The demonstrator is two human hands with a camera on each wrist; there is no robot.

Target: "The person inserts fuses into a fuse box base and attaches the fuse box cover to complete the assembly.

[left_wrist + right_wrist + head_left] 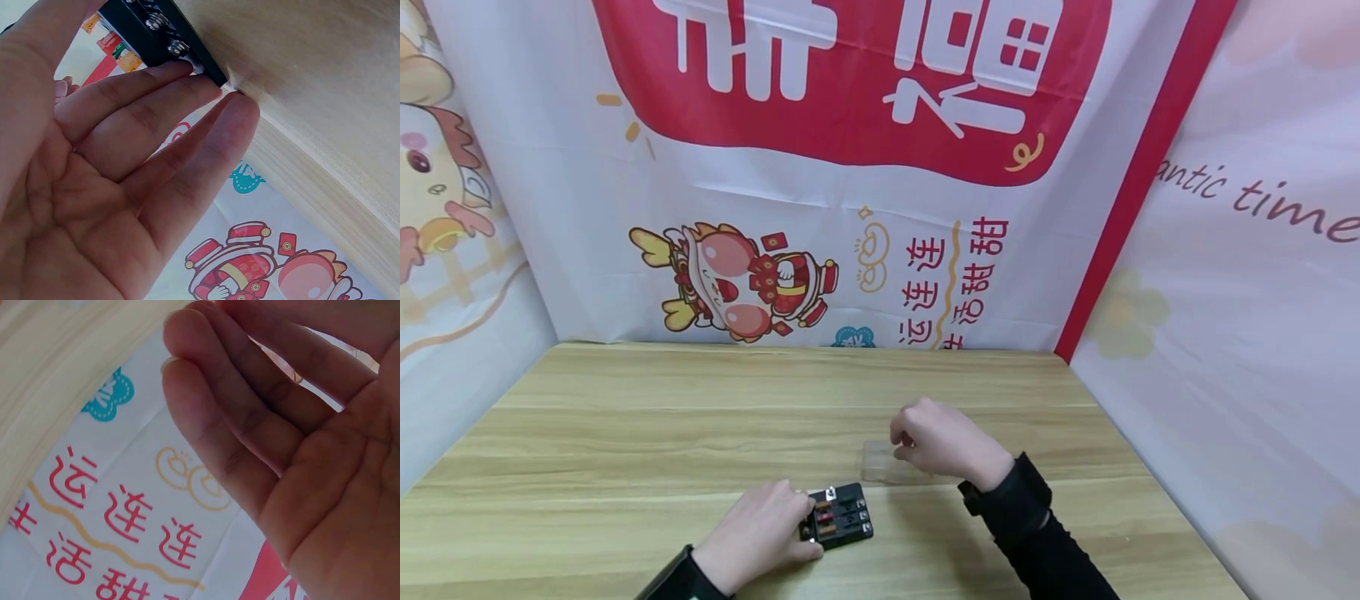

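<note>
A black fuse block (pixel 853 518) with metal screw terminals lies on the table, small orange and red blade fuses (pixel 826 518) seated in its middle. My left hand (pixel 760 529) grips its left end, thumb on the near edge and fingers at the far side. The left wrist view has those fingers (pixel 144 119) against the block's edge, beside the screws. Farther back and to the right, a clear plastic cover (pixel 876 462) lies flat. Over it hovers my right hand (pixel 943 437), fingers bent and thumb close to the forefinger; I cannot tell whether something small is between them.
The wood-grain table (pixel 700 400) runs back to a printed cloth (pixel 880 192) hung behind it. Similar cloths stand along the left and right sides. Both wrists wear black bands (pixel 1011 496).
</note>
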